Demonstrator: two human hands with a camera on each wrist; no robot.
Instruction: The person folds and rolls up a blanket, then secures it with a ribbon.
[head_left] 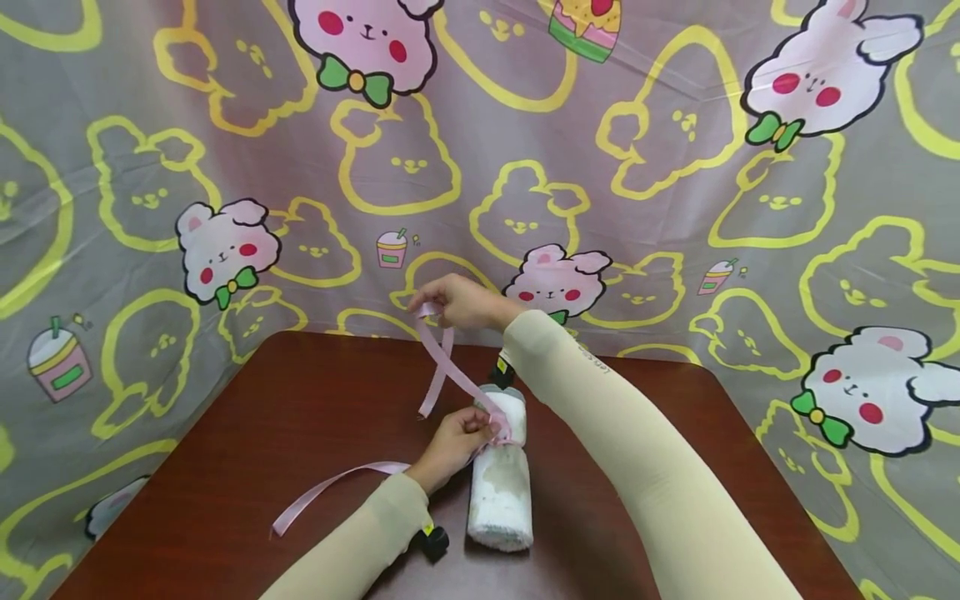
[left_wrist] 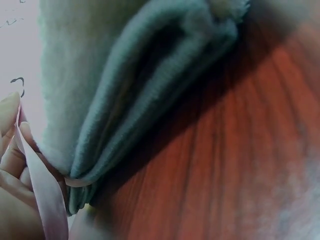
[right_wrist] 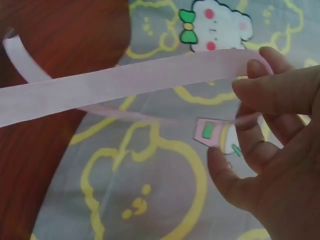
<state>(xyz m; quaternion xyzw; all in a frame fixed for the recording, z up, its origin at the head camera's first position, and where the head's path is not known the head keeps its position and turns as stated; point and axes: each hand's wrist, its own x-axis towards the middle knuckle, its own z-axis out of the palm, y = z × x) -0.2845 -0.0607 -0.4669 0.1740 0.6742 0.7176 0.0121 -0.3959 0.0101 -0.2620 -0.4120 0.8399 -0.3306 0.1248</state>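
Observation:
A rolled white towel (head_left: 501, 508) with grey-green patches lies lengthwise on the table. Around its upper part runs a pink ribbon (head_left: 459, 375). At that band, my left hand (head_left: 448, 450) pinches the ribbon between thumb and fingers, against the towel's left side. My right hand (head_left: 463, 302) is raised beyond the towel's far end and holds one length of ribbon, stretched up from the band. Past the right fingers its loose end hangs down. The right wrist view shows the ribbon (right_wrist: 150, 75) looped over the index finger under the thumb. Folded towel layers (left_wrist: 120, 100) fill the left wrist view.
The other ribbon tail (head_left: 315, 493) trails leftward from behind the left wrist over the dark red-brown table (head_left: 330, 400). A grey curtain (head_left: 645, 217) printed with cartoon animals hangs behind and along both sides. Small black devices (head_left: 435, 543) are strapped at the wrists.

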